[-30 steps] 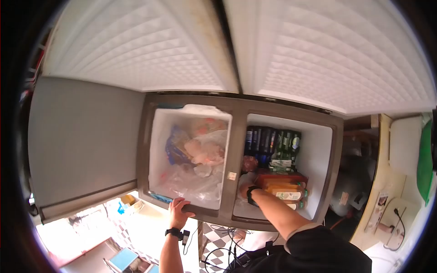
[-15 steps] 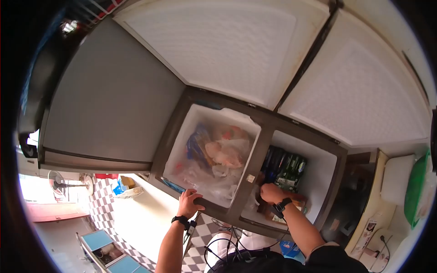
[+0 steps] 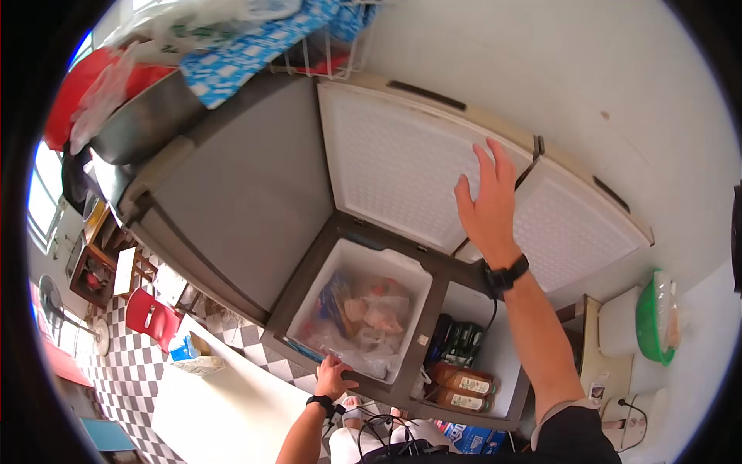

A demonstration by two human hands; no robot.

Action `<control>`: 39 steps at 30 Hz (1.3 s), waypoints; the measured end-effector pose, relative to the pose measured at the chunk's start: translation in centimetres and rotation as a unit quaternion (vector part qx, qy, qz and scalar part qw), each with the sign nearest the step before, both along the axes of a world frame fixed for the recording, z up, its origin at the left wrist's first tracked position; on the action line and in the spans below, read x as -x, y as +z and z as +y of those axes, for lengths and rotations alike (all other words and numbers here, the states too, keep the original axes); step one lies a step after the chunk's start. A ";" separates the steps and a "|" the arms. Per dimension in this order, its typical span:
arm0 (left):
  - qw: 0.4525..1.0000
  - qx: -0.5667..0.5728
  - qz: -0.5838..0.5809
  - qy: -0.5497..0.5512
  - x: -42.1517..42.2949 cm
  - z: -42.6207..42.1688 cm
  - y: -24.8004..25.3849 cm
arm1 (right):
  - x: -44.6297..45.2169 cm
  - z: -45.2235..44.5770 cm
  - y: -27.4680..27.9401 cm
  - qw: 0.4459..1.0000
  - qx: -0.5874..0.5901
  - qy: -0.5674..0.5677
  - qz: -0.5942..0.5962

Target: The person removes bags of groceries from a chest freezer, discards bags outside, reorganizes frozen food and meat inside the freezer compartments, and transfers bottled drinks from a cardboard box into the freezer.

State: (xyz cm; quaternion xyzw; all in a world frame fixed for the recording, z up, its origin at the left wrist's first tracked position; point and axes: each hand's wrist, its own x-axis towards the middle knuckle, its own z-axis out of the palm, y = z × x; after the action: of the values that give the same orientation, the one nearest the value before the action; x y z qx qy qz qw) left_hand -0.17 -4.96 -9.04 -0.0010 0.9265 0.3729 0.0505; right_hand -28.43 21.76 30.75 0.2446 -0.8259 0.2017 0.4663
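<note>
Freezer [image 3: 430, 319]: two compartments [image 3: 504, 357], two lids [image 3: 394, 151] standing open. Left hand [image 3: 334, 377] on front rim [image 3: 382, 391]; clenched or merely resting, cannot tell. Right hand [image 3: 488, 207] raised before lids, fingers spread, holding nothing. Two amber bottles [image 3: 468, 381] in right compartment, near front edge; green bottles [image 3: 465, 340] behind, count unclear. Open room above left compartment [image 3: 390, 265].

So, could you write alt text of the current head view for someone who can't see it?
A person's empty right hand is held up before the open lids of a freezer, the left hand on its front rim. Bagged food lies on one side inside, bottles on the other.
</note>
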 end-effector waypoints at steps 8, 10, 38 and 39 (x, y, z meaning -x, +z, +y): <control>0.964 -0.246 -0.082 0.053 -2.2 -4.9 -0.5 | 3.4 -4.2 2.0 0.960 -0.160 -0.197 -0.122; 0.965 -0.250 -0.064 0.044 -4.1 -6.4 -0.6 | 3.6 -5.3 3.1 0.947 -0.160 -0.229 -0.159; 0.896 -0.422 -0.023 0.134 -7.7 -8.3 5.7 | -21.4 -9.2 -2.3 0.948 -0.260 0.082 -0.162; 0.886 -0.447 0.009 0.118 -6.5 -8.1 7.0 | -22.6 -9.3 -3.6 0.948 -0.253 0.098 -0.165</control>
State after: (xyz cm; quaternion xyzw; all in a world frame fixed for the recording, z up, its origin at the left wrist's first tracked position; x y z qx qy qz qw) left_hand 6.30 -13.05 -2.05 -0.0846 0.6547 0.7511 -0.0074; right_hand -5.83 12.47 27.13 0.3973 -0.8874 0.0680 0.2239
